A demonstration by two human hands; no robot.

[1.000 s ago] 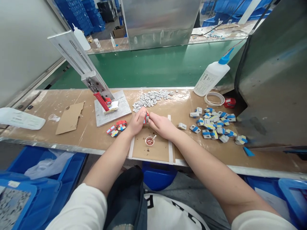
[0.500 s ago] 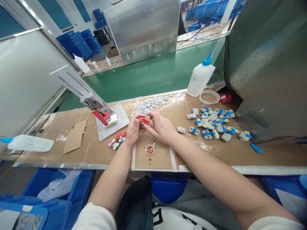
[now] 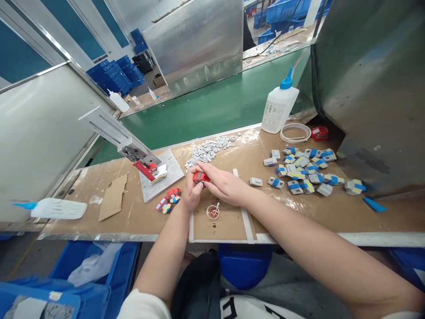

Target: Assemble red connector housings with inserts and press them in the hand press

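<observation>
Between my two hands is a small red plastic piece point(image 3: 200, 177) with a dark band, shaped like a toy vehicle body. My left hand point(image 3: 191, 192) grips it from the left, thumb at its near side. Over its far and right sides lie the fingers of my right hand point(image 3: 226, 184), closed around it; part of the piece is hidden. Just below the hands stands a small clear cup point(image 3: 213, 212) holding reddish liquid and a thin white stick. Several similar red pieces point(image 3: 168, 200) lie beside my left wrist.
Beyond the hands lies a pile of small grey chips point(image 3: 209, 150). A metal press stand point(image 3: 133, 148) rises at left, near cardboard point(image 3: 113, 197) and a lying bottle point(image 3: 59, 208). Grey pieces with blue and yellow patches point(image 3: 302, 170), a tape roll point(image 3: 295, 133) and an upright bottle point(image 3: 279, 108) occupy the right.
My right hand's fingers have come down and closed over the red piece, covering more of it. The whole view has shifted slightly, moving the bench things rightward in the picture.
</observation>
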